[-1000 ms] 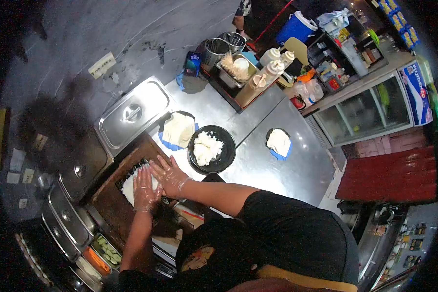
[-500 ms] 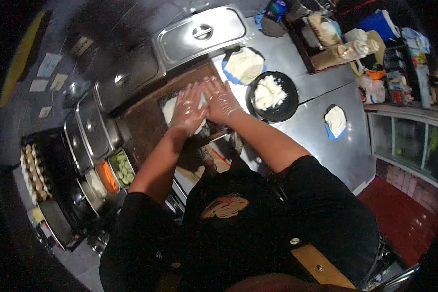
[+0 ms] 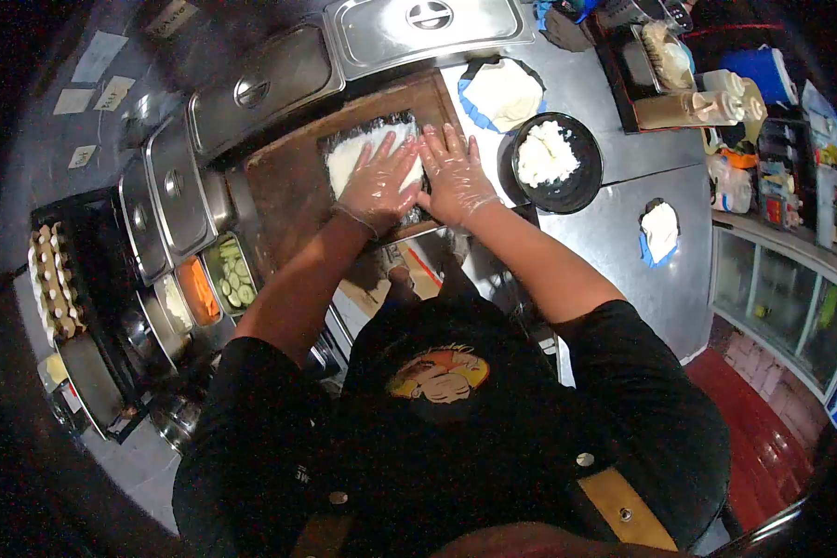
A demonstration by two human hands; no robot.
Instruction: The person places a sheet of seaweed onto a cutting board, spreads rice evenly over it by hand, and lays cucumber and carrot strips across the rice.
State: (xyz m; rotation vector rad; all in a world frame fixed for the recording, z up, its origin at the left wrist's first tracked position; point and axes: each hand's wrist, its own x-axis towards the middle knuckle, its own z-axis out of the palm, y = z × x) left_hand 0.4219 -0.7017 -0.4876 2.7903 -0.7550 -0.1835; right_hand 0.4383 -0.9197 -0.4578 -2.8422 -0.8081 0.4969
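Observation:
A flat white layer, perhaps rice, (image 3: 346,160) lies on a dark sheet on the brown wooden board (image 3: 284,200). My left hand (image 3: 381,186), in a clear plastic glove, rests flat on this layer with its fingers spread. Beside it, also gloved, my right hand (image 3: 454,179) lies at the layer's right edge, fingers apart, its thumb close to my left hand. Neither hand holds anything. To the right is a black bowl (image 3: 586,186) with a white lumpy mass (image 3: 546,155) in it.
Lidded steel pans (image 3: 251,91) line the board's far and left sides. Sliced cucumber (image 3: 235,274) and orange strips (image 3: 198,288) fill open pans. Cloth-like pale pieces (image 3: 504,95) (image 3: 660,232) lie on the steel counter. Squeeze bottles (image 3: 697,109) stand at the upper right; egg trays (image 3: 56,279) are at left.
The view has turned and shifted, so the board and counter appear in a different place. My hands stay on the white layer, and my right hand now lies nearer its right edge.

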